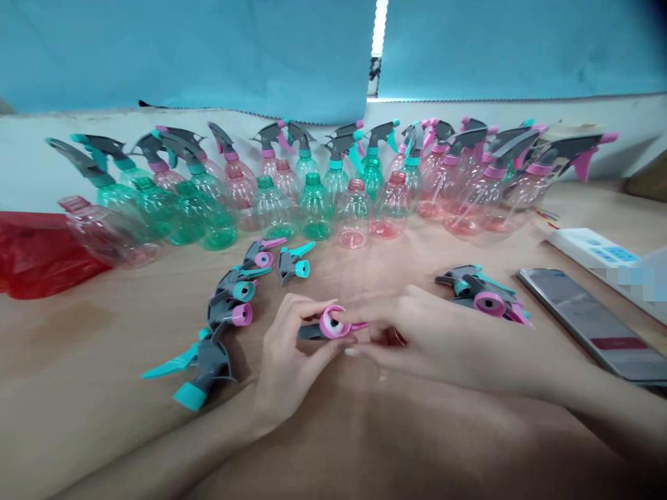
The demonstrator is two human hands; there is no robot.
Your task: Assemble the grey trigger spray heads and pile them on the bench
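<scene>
Low over the table, my left hand (286, 351) grips a spray trigger head (311, 332) between thumb and fingers. Its pink collar (324, 325) faces me, with a whitish inside and a dark centre. My right hand (422, 337) meets it from the right, the index fingertip at the collar's opening and the thumb just below. Its other fingers are curled, and what lies under them is partly hidden. Left of my hands lie several loose spray heads (211, 361) with turquoise or pink collars. Another pile of spray heads (487, 303) is on the right.
Green open bottles (315, 208) and pink open bottles (353, 215) stand in front of bottles fitted with spray heads (372, 156) along the wall. A red plastic bag (42, 253) lies at left. A phone (594, 323) and a white box (594, 243) lie at right.
</scene>
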